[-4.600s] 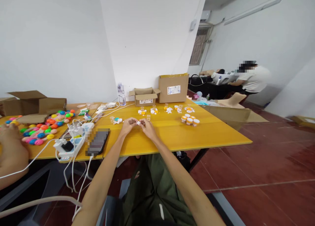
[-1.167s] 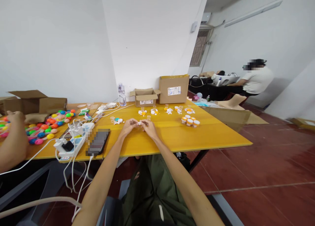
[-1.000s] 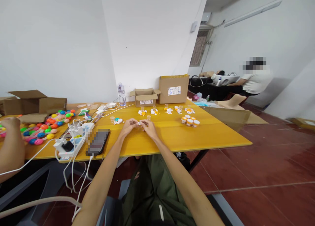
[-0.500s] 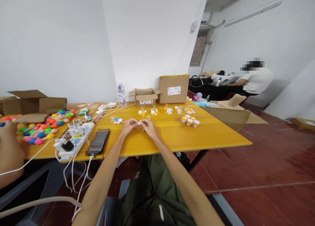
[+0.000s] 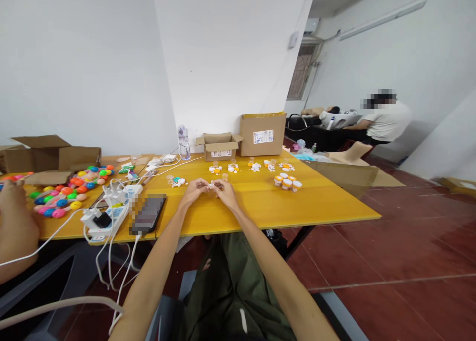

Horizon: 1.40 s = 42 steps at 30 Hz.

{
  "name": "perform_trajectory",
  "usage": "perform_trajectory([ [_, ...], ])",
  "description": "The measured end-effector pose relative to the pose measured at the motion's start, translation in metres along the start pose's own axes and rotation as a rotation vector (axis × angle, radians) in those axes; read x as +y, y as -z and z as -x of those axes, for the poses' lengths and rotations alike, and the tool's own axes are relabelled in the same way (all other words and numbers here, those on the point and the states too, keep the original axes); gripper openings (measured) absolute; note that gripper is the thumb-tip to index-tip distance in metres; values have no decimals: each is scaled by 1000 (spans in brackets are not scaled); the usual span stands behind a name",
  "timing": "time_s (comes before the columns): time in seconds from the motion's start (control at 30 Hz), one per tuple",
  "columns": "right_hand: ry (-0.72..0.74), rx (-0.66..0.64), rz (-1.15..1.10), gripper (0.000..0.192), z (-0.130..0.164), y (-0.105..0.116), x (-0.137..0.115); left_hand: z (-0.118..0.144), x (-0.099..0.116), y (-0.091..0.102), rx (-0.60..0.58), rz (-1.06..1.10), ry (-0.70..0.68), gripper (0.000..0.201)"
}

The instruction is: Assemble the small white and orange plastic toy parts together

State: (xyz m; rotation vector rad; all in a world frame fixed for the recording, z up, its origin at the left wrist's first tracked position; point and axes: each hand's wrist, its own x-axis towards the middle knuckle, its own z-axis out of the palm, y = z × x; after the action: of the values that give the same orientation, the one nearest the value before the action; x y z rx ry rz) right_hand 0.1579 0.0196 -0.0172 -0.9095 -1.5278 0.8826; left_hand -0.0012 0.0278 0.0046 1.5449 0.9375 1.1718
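Both hands meet above the yellow worktop (image 5: pixel 316 202): the left hand (image 5: pixel 194 191) and the right hand (image 5: pixel 225 192) pinch a small white piece (image 5: pixel 211 186) between their fingers, just above the surface. Two open cardboard boxes (image 5: pixel 219 145) at the far edge carry white labels too small to read; their contents are hidden. Small orange pots with white lids (image 5: pixel 287 181) stand to the right. The worktop near its front and right edges lies bare.

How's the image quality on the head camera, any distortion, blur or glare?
Head view: wide-angle stretch bends the yellow table edges and forearms; lighting soft and even, no glare; the phone screen is pixelated; the small white piece between both hands is too tiny to resolve.
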Motion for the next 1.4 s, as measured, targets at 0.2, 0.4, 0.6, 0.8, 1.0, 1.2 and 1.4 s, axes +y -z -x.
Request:
perform_trajectory([
  [0.2, 14, 9, 6, 15, 1, 1, -2, 1, 3, -1, 2, -18, 6, 27],
  [0.4, 12, 24, -2, 13, 1, 1, -6, 2, 6, -2, 3, -11, 13, 27],
  [0.6, 18, 16, 12, 14, 0, 0, -2, 2, 6, -2, 0, -8, 16, 27],
  [0.8, 39, 20, 25, 15, -1, 0, 1, 2, 5, -2, 1, -16, 16, 29],
  [1.0, 16, 29, 18, 15, -1, 0, 3, 3, 3, -4, 9, 1, 6, 27],
  [1.2, 3, 39, -1, 19, -1, 0, 5, 2, 0, -4, 14, -39, -11, 27],
  [1.4, -5, 30, -30, 26, -1, 0, 3, 3, 0, -2, 12, -5, -6, 28],
])
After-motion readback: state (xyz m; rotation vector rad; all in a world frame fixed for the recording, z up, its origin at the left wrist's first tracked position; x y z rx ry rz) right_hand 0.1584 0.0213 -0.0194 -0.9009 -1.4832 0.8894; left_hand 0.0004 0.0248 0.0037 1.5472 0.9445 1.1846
